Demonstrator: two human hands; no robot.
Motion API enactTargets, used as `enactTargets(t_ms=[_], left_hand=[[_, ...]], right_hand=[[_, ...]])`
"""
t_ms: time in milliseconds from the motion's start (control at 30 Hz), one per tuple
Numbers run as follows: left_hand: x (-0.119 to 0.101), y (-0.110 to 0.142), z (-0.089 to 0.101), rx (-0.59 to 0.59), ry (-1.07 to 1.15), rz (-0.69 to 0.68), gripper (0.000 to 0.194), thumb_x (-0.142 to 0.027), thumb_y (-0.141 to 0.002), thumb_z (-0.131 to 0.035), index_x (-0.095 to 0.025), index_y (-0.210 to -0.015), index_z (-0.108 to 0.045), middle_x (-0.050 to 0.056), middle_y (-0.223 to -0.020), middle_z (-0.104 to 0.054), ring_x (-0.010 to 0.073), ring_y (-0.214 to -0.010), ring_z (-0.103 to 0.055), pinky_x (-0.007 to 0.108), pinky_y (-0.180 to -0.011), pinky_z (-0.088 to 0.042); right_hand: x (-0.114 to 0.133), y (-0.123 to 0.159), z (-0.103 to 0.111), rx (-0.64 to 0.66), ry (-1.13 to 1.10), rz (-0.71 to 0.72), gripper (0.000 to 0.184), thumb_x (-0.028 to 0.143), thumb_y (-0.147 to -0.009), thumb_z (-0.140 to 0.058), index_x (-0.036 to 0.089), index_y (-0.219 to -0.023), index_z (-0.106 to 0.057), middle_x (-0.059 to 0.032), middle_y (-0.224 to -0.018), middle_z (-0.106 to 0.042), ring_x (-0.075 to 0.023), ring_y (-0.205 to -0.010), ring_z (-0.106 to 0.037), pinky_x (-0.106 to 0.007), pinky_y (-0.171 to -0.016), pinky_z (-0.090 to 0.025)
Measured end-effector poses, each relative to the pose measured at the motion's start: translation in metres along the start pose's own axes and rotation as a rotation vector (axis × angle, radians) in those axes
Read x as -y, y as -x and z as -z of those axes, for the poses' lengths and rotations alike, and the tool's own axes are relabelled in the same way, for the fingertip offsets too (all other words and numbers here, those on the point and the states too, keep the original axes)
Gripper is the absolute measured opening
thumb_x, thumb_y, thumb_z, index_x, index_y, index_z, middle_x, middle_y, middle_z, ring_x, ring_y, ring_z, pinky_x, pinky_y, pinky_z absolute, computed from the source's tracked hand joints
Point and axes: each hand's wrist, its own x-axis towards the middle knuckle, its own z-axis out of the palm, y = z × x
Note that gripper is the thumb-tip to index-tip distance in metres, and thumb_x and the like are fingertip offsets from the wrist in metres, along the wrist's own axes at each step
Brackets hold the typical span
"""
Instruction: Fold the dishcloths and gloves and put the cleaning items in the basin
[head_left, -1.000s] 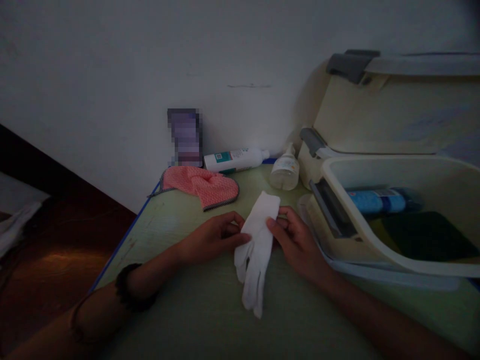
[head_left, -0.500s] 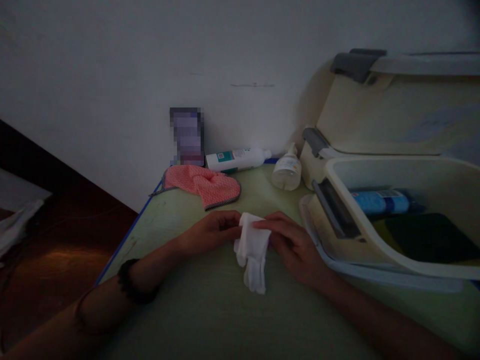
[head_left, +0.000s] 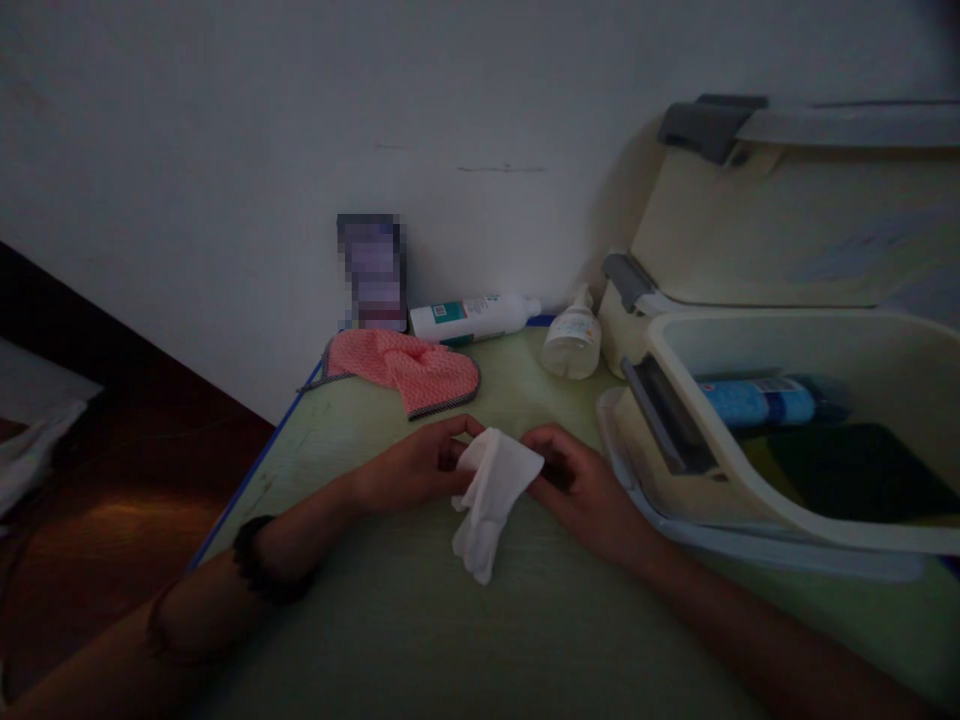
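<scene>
A thin white glove (head_left: 489, 505) hangs between my hands, its fingers dangling down over the green tabletop (head_left: 420, 620). My left hand (head_left: 420, 462) pinches its cuff from the left, with some fingertips hidden behind the fabric. At the cuff's right corner, my right hand (head_left: 585, 490) grips the edge between thumb and fingers. Just beyond my left hand lies a pink textured mitt (head_left: 405, 368) with a dark checked trim.
Along the wall lie a white bottle (head_left: 472, 320) on its side and a clear pump bottle (head_left: 572, 340). A phone (head_left: 375, 270) leans there, blurred. On the right, an open cream storage box (head_left: 682, 430) holds a blue package (head_left: 757, 400) and a dark green pad (head_left: 862, 470).
The glove's cuff has been spread wider and its dangling fingers have swung left. My right fingers have shifted from across the front of the glove to its right corner.
</scene>
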Motion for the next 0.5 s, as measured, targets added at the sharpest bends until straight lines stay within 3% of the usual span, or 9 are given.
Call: enactTargets(t_ms=[67, 167, 333, 500], left_hand=[[0.0017, -0.0006, 0.0002, -0.006, -0.001, 0.006, 0.03, -0.026, -0.072, -0.07, -0.016, -0.09, -0.047, -0.002, -0.068, -0.063, 0.0087, -0.056, -0.056, 0.018, -0.053, -0.039], [0.0013, -0.0006, -0.0011, -0.023, -0.028, 0.023, 0.029, -0.026, -0.072, -0.069, -0.016, -0.093, -0.051, -0.002, -0.069, -0.064, 0.0101, -0.058, -0.058, 0.02, -0.054, -0.041], [-0.0041, -0.0011, -0.0044, -0.061, -0.058, 0.019, 0.022, -0.025, -0.072, -0.066, -0.015, -0.09, -0.058, -0.001, -0.074, -0.064, 0.0114, -0.062, -0.058, 0.021, -0.059, -0.043], [-0.0054, -0.0027, -0.0013, -0.076, -0.071, 0.021, 0.012, -0.025, -0.074, -0.063, -0.014, -0.079, -0.062, -0.002, -0.068, -0.062, 0.0114, -0.062, -0.056, 0.022, -0.061, -0.041]], right_hand=[[-0.001, 0.0005, -0.0008, -0.084, 0.037, 0.06, 0.013, 0.019, -0.079, -0.058, 0.023, -0.085, -0.047, 0.0029, -0.075, -0.048, -0.0121, -0.065, -0.049, -0.025, -0.057, -0.041], [-0.0017, 0.0023, -0.0011, -0.173, 0.144, 0.212, 0.027, 0.016, -0.079, -0.059, 0.025, -0.101, -0.049, -0.0007, -0.09, -0.044, -0.0131, -0.074, -0.048, -0.027, -0.064, -0.045], [0.0012, 0.0055, 0.0022, -0.048, 0.23, 0.331, 0.035, 0.015, -0.086, -0.047, 0.031, -0.116, -0.054, -0.0052, -0.109, -0.04, -0.0186, -0.1, -0.049, -0.035, -0.083, -0.045], [0.0028, 0.0066, 0.0044, -0.002, 0.209, 0.359, 0.039, 0.017, -0.088, -0.045, 0.036, -0.122, -0.052, -0.0045, -0.117, -0.038, -0.0172, -0.098, -0.05, -0.036, -0.084, -0.045]])
